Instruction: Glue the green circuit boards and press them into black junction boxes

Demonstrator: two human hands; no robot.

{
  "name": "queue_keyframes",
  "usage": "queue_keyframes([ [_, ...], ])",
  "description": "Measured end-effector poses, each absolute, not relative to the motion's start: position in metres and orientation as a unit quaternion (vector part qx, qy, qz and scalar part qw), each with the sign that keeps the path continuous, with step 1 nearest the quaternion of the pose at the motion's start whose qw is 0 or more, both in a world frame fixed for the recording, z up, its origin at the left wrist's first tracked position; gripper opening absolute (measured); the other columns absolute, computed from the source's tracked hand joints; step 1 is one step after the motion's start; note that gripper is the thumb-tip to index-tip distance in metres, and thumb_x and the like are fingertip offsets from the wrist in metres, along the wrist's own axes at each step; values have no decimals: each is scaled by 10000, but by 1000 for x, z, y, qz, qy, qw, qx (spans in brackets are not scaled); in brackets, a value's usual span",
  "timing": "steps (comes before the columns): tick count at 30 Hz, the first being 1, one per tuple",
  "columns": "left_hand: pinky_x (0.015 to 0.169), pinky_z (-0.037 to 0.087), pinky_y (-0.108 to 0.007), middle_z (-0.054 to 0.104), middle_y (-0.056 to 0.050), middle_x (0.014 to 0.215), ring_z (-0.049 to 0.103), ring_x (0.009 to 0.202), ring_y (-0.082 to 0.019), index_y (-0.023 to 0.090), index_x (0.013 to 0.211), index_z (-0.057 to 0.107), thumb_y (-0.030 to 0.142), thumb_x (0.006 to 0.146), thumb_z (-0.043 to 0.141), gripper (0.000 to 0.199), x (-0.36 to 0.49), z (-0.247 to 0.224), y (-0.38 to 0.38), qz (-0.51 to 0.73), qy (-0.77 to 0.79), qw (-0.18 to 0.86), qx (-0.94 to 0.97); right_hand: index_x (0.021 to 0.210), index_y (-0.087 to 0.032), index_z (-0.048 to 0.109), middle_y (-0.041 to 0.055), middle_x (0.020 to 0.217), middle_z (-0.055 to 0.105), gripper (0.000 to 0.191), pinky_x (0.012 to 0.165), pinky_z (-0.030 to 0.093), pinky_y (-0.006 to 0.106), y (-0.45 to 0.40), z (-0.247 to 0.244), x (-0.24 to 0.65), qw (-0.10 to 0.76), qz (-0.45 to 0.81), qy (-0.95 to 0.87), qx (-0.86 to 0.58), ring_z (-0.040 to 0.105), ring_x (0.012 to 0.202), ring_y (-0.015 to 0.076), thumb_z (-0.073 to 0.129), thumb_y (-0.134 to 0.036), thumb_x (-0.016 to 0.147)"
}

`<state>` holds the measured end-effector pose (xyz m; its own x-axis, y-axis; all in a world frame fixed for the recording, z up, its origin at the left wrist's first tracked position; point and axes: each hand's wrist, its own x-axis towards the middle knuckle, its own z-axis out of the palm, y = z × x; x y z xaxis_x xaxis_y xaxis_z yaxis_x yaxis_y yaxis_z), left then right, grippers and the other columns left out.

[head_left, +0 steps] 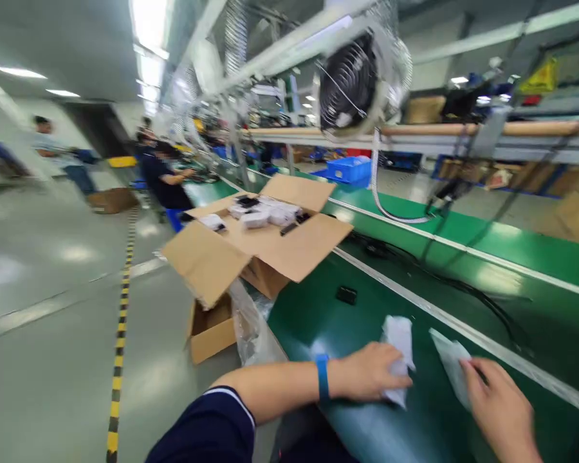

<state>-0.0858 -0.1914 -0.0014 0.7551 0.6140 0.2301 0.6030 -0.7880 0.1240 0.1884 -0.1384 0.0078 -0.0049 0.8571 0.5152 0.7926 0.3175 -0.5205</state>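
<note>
My left hand [370,372], with a blue band on its wrist, lies over a white wrapped packet [399,337] on the green bench, its fingers closed around the near part. Between thumb and fingers of my right hand [502,402] is a thin, whitish translucent bag [452,365], which hangs just to the right of the packet. Whether the bag has anything in it, I cannot tell. Farther up the bench, apart from both hands, sits a small black rectangular part [346,295].
An open cardboard box [309,247] with several white packets and black pieces stands left on the bench [313,321]. Below it are a smaller carton [215,341] and clear plastic sheet [251,328]. Black cables [453,283] cross the right side. A fan [350,80] hangs above. People sit farther back.
</note>
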Motion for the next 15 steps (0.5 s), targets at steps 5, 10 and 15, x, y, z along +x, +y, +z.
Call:
queue_keyframes([
  [5, 1024, 426, -520, 553, -194, 1349, 513, 1244, -331, 222, 1333, 610, 374, 986, 500, 394, -86, 9, -170, 177, 326, 63, 926, 719, -221, 600, 60, 690, 664, 365, 648, 460, 330, -132, 65, 162, 409, 201, -674, -582, 599, 666, 208, 463, -524, 870],
  [10, 1070, 416, -435, 670, -97, 1233, 562, 1200, -245, 226, 1198, 662, 351, 1038, 332, 388, -71, 33, -147, 263, 367, 216, 866, 759, -214, 569, 27, 726, 654, 279, 670, 452, 298, -111, 93, 170, 506, 237, -604, -568, 586, 691, 171, 511, -446, 903],
  [15, 776, 489, -316, 680, -51, 849, 595, 787, -184, 192, 825, 648, 431, 1010, 324, 443, -45, 66, -128, 305, 425, 292, 800, 772, -212, 568, -6, 665, 623, 251, 608, 455, 276, -111, 126, 170, 596, 273, -551, -516, 546, 599, 136, 568, -425, 904],
])
